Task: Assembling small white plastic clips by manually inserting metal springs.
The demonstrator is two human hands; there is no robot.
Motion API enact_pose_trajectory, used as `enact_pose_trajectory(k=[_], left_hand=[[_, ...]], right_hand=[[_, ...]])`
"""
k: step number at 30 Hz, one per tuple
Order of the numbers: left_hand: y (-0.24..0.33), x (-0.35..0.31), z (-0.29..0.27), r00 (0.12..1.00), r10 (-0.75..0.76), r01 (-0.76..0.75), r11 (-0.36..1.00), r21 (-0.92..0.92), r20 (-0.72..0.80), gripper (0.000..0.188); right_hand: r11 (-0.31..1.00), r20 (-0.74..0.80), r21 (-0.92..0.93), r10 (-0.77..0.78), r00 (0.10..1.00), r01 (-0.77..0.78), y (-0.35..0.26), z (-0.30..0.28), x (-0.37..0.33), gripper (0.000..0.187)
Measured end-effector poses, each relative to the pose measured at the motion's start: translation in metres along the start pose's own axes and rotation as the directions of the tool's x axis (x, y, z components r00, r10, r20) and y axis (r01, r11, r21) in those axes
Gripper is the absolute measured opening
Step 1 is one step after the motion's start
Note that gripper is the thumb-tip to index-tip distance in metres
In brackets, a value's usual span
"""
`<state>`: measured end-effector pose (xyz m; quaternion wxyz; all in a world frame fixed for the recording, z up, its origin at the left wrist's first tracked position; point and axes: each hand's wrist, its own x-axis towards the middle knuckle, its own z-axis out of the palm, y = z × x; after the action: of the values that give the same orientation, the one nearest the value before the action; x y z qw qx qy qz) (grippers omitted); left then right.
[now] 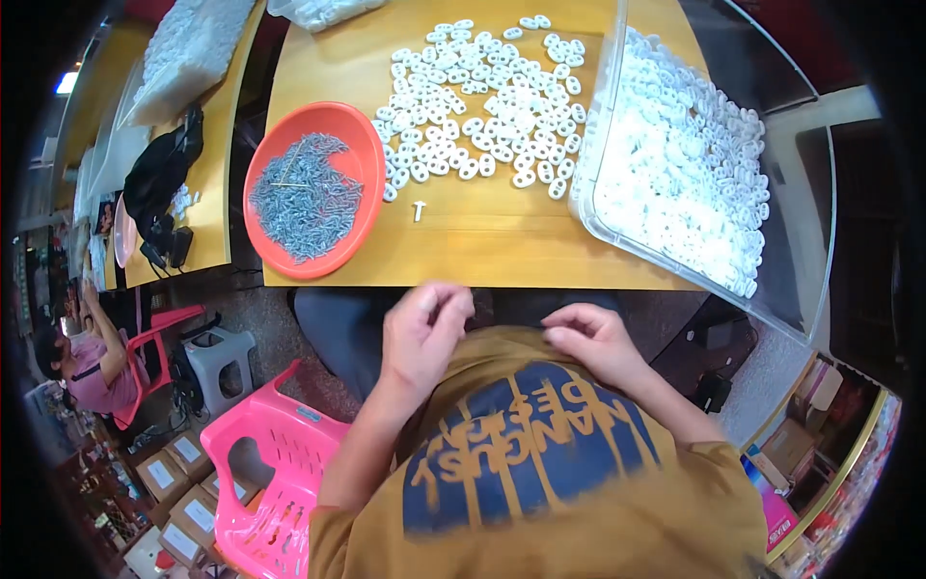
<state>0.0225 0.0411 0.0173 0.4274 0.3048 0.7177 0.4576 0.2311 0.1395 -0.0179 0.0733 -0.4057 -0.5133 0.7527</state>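
Though the left hand (422, 333) and right hand (602, 340) curl inward, I cannot tell whether they grasp anything; white two-holed pieces (524, 179) lie on the table (492, 243) beside a red bowl (367, 154).

Glossy plastic basin (367, 154), shiny metal screws (301, 207), smooth plastic pieces (502, 152), glossy wood-grained tabletop (482, 251)

Grey screws (307, 207) in red bowl (367, 145)

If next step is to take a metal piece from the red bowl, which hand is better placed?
Probably the left hand: it is nearer the red bowl, at the left of the table. The right hand is farther from it, nearer the clear box.
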Motion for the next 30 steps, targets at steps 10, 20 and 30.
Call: enact_pose_trajectory(k=[10,20,30], left_hand=[[0.028,0.096,0.02,0.778,0.625,-0.345,0.509,0.789,-0.064,0.017],[0.015,0.075,0.016,0.746,0.664,-0.381,0.491,0.783,-0.053,0.012],[0.024,0.049,0.015,0.851,0.457,-0.335,0.851,0.405,-0.258,0.028]], right_hand=[[0.945,0.105,-0.287,-0.134,0.985,0.159,0.005,0.0,0.031,0.025],[0.759,0.36,-0.251,-0.503,0.786,0.601,-0.045,0.014,0.031,0.013],[0.917,-0.01,0.072,-0.393,0.92,0.392,-0.087,0.049,0.058,0.019]])
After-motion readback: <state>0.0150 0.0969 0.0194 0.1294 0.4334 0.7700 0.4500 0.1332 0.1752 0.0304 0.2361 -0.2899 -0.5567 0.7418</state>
